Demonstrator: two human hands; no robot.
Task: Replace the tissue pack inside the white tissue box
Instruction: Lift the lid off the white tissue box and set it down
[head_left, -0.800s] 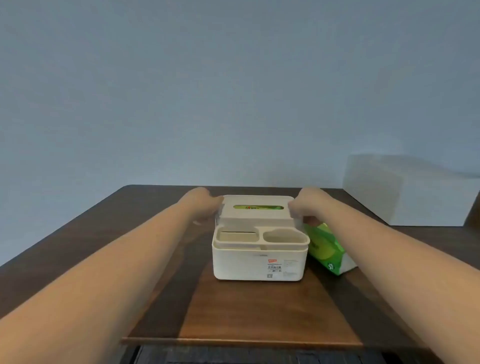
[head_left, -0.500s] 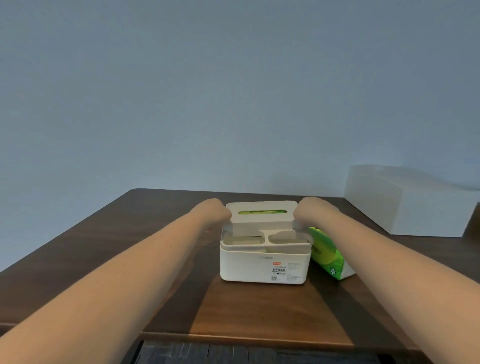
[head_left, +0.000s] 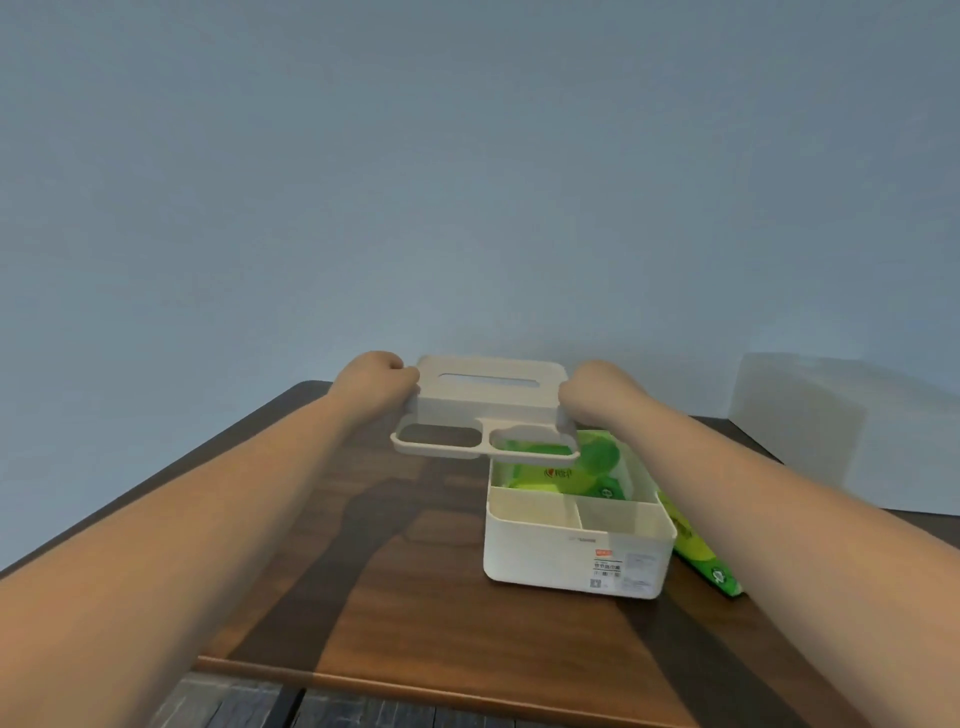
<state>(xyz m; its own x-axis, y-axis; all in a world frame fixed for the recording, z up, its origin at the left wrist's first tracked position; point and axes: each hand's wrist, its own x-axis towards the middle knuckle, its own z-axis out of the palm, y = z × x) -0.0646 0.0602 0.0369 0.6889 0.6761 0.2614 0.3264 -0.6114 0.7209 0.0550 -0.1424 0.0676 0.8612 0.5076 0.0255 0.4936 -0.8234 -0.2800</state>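
Table (head_left: 441, 597) of dark wood fills the near half of the scene, with a plain wall behind and a pale white block (head_left: 810, 421) standing at its far right. On the table, right of centre, sits the white tissue box (head_left: 576, 545), now open at the top: its two small front compartments look empty, and behind them the long rear bay holds a green tissue pack (head_left: 561, 475), still lying inside. Above and to the left of the box, clear of it and off the table, hangs the lid (head_left: 488, 410), a pale piece with a dispensing slot on top and two ring-shaped openings along its near edge. The left hand (head_left: 376, 382) is closed on the lid's left end and the right hand (head_left: 589, 392) on its right end, so both are clamped on the lid and carry it level between them. Just beside the box on its right, partly hidden by the right forearm, lies a second green tissue pack (head_left: 701, 551) on the table, touching or nearly touching the box wall; which of the two, I cannot tell.

As I judge it, the opening step is done and little else. The lid must yet be set down, the pack inside lifted out, the pack beside the box put into the rear bay, and the lid fitted back on.
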